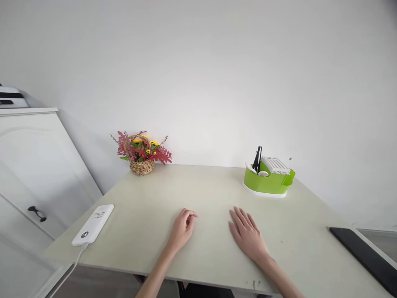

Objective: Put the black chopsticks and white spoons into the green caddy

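My left hand [182, 227] rests on its side on the pale table [204, 186], left of the middle. Its fingers are curled in loosely, and no object shows in them. To its right, my right hand [247, 234] lies flat, palm down, with the fingers stretched out and holding nothing. Behind my right hand, toward the wall, stands a green utensil holder [266, 183] on a white base. It has a white slotted rack [276, 164] on top. Black utensils [257, 160] and white spoons [263, 174] stick out of its open side.
A wicker basket of artificial flowers [142, 167] stands at the back left. A white power bank [93, 224] with a cable [72, 267] lies near the left edge. A long black flat object [366, 258] lies at the right edge. A white cabinet [34, 165] stands on the left.
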Motion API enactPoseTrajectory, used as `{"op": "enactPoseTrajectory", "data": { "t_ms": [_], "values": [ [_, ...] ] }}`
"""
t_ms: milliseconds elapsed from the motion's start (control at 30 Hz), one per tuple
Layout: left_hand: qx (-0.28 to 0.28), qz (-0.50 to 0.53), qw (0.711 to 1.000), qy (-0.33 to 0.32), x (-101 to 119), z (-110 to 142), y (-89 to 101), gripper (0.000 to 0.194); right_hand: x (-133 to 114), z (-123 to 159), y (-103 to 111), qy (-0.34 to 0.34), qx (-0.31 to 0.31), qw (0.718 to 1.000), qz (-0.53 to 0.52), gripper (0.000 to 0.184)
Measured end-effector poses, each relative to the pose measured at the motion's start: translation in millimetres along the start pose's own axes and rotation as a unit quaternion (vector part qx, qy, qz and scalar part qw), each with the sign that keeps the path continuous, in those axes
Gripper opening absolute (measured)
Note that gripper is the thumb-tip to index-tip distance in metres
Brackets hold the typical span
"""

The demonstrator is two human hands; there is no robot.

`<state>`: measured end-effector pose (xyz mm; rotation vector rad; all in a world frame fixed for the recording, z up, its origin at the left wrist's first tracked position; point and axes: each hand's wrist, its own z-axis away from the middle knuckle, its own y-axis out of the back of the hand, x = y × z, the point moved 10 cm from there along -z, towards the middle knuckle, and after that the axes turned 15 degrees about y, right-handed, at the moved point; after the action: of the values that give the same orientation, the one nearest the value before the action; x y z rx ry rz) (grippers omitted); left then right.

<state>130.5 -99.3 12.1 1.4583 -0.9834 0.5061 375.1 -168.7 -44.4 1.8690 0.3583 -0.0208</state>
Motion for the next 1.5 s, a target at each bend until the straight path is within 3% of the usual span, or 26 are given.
{"op": "enactPoseTrajectory", "data": {
  "t_ms": [367,467,567,667,733,833,967,1167,1500],
  "values": [
    [-0.026,-0.016,0.999,0.012,2,1,-3.3,0.029,1,2,0,0.005,0.012,0.999,-0.037,0.064],
    [-0.034,-0.020,0.999,0.017,3,2,-4.8,0.031,14,4,2,-0.001,0.030,0.995,-0.096,0.063],
    [-0.045,-0.034,0.998,0.019,5,2,-8.0,0.031,56,8,19,-0.045,0.106,0.978,-0.173,0.064],
    [-0.047,-0.064,0.997,0.011,8,3,-10.8,0.030,127,22,53,-0.170,0.206,0.949,-0.170,0.074],
    [-0.044,-0.086,0.995,0.006,10,3,-12.4,0.028,168,27,77,-0.229,0.241,0.933,-0.137,0.085],
    [-0.046,-0.107,0.993,0.000,12,3,-15.3,0.028,210,17,101,-0.231,0.230,0.943,-0.062,0.093],
    [-0.051,-0.116,0.992,0.001,11,4,-18.7,0.029,243,-2,96,-0.198,0.202,0.959,-0.017,0.089],
    [-0.041,-0.124,0.991,-0.006,10,7,-20.5,0.022,250,-3,63,-0.205,0.180,0.962,-0.012,0.085],
    [-0.043,-0.122,0.992,-0.009,6,8,-23.3,0.022,218,-4,54,-0.218,0.135,0.966,0.030,0.087]
  ]
}}
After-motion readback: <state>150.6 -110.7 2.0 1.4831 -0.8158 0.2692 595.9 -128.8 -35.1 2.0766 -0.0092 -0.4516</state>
